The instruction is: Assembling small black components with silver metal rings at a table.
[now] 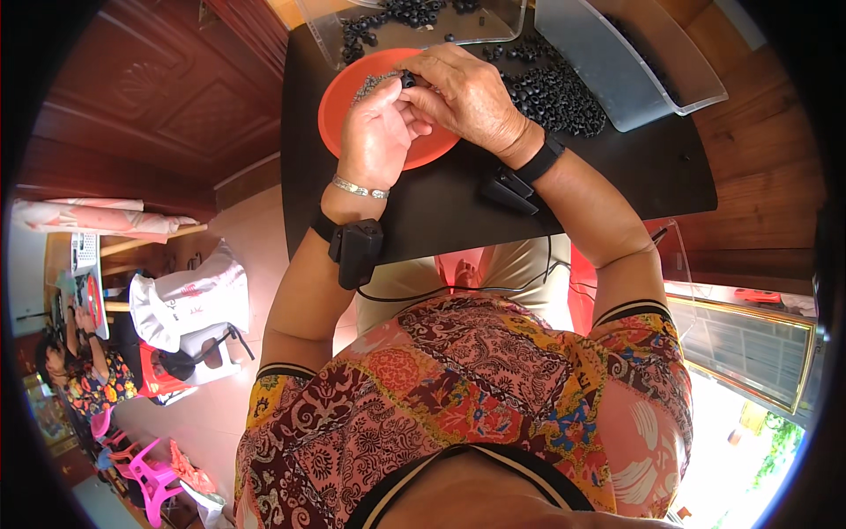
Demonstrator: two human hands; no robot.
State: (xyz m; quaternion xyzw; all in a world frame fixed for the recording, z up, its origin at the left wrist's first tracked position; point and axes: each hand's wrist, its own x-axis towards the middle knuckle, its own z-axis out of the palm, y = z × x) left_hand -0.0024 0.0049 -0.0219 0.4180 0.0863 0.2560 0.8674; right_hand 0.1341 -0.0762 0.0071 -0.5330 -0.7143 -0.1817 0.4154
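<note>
A small black ring-shaped part (408,79) is pinched between the fingertips of both hands, above the far edge of an orange plate (339,106) on a black table (441,212). The left hand (377,137) is closed around the part from below, its thumb and forefinger curled upward, and a silver bracelet (359,188) is worn at its wrist. The right hand (467,93) is bent over the left, its fingers gripping the same part from above. Just right of the right hand, a heap of similar black parts (555,93) is spread on the table. Beyond both hands, more parts are held in a clear plastic tray (414,22).
</note>
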